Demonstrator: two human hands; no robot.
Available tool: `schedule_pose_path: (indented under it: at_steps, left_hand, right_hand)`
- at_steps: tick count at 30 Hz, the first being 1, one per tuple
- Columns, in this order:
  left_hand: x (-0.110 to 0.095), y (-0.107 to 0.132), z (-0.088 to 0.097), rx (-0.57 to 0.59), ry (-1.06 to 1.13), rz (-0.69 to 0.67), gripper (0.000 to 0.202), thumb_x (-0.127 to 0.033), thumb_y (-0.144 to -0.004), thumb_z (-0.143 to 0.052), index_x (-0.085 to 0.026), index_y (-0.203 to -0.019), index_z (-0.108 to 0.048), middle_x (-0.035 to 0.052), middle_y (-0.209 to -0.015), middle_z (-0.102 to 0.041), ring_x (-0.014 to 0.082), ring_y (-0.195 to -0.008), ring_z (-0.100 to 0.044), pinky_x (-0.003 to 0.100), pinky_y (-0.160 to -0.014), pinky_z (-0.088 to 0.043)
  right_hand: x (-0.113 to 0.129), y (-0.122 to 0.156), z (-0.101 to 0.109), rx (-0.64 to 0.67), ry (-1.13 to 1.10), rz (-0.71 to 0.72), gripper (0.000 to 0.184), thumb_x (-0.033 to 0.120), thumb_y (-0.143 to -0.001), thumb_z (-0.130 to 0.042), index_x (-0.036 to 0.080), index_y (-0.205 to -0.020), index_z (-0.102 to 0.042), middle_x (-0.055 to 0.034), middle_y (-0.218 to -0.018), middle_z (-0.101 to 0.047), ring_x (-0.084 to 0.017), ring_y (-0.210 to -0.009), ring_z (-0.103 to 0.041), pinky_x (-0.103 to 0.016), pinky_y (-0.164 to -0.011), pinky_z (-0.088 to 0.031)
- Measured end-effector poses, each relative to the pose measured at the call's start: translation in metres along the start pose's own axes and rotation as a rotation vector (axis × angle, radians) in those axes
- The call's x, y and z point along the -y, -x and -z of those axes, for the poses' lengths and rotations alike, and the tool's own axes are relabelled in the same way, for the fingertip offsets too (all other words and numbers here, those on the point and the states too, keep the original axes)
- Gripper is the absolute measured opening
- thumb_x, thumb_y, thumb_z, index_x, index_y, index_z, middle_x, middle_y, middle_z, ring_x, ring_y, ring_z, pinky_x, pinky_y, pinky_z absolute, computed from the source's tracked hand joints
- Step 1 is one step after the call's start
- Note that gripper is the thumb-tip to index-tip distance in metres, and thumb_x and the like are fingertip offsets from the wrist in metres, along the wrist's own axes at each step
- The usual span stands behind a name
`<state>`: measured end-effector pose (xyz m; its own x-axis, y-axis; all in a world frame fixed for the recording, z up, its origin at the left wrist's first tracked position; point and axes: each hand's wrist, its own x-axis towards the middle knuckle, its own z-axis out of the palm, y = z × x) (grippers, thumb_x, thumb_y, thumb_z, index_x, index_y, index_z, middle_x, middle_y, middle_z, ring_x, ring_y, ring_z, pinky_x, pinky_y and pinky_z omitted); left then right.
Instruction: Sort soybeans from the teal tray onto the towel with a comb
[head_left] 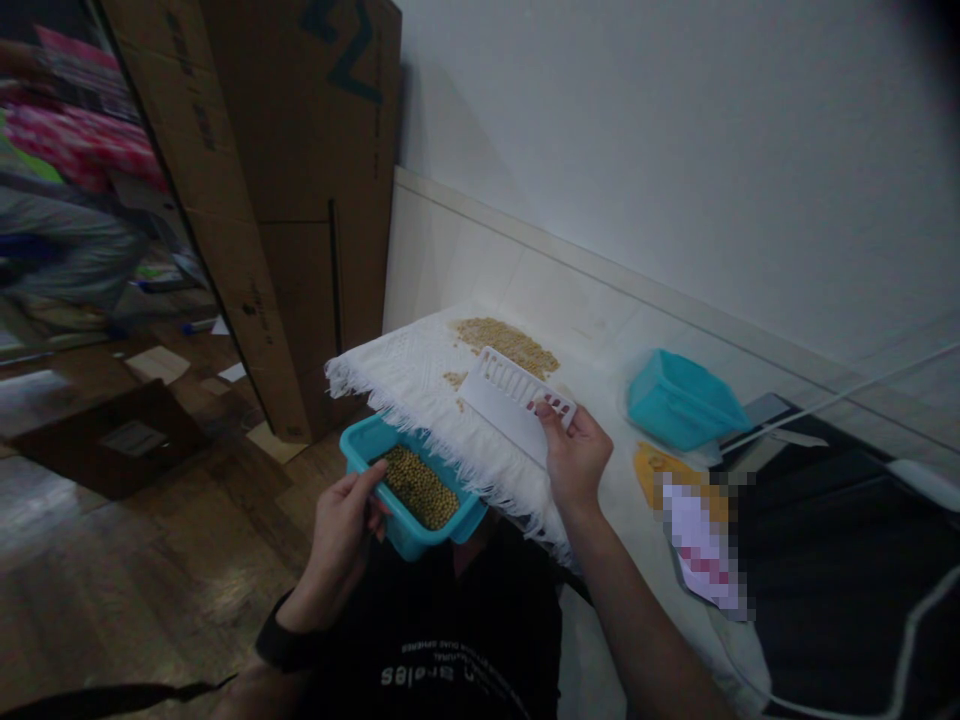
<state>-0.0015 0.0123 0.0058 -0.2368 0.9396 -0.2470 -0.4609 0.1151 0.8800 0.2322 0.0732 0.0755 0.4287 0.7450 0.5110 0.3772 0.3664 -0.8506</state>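
Lettering in white is seen upside down on the black shirt (450,620) nearest the camera; only part of it is sharp and it cannot be read with certainty. Just beyond, the left hand (341,535) is closed on the near left rim of a teal tub (411,545), thumb over the edge. The tub is filled with pale beans (420,487) and is held level just below the worktop (600,350) edge, under the fringe of a white cloth (409,375). Further up and to the right, the right hand (574,460) is clamped on one end of a white plastic scraper (502,400), fingertips pressed through its slotted upper edge. The scraper's long axis is laid from upper left to lower right, with its flat blade turned down-left toward the tub. Behind it, loose beans (510,345) are heaped on the cloth. A second teal tub (679,405) is lying tipped to the right. Cardboard boxes (300,200) are stacked at the far left; their dark printing is unreadable.
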Motion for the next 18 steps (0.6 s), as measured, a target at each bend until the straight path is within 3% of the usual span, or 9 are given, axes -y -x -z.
schedule_pose_path:
  at_steps: [9,18]
  left_hand:
    - [0.002,-0.003,0.002,-0.01,0.011,-0.002,0.04,-0.042,-0.072,-0.075,-0.019,-0.047,-0.053,-0.0071,-0.037,-0.042,0.007,-0.031,-0.034,0.021,-0.031,-0.031]
    - [0.001,-0.004,0.002,-0.02,0.019,-0.02,0.041,-0.042,-0.073,-0.075,-0.018,-0.046,-0.055,-0.007,-0.035,-0.042,0.0062,-0.03,-0.034,0.02,-0.031,-0.03]
  right_hand:
    - [-0.001,-0.009,-0.016,0.009,0.069,0.085,0.035,0.049,-0.079,-0.069,0.015,-0.085,-0.074,-0.0038,-0.077,-0.074,-0.018,-0.072,-0.066,-0.028,-0.071,-0.051]
    - [-0.005,-0.005,-0.016,0.029,0.02,0.041,0.036,0.051,-0.077,-0.07,0.016,-0.087,-0.073,-0.0046,-0.082,-0.076,-0.02,-0.077,-0.069,-0.03,-0.073,-0.053]
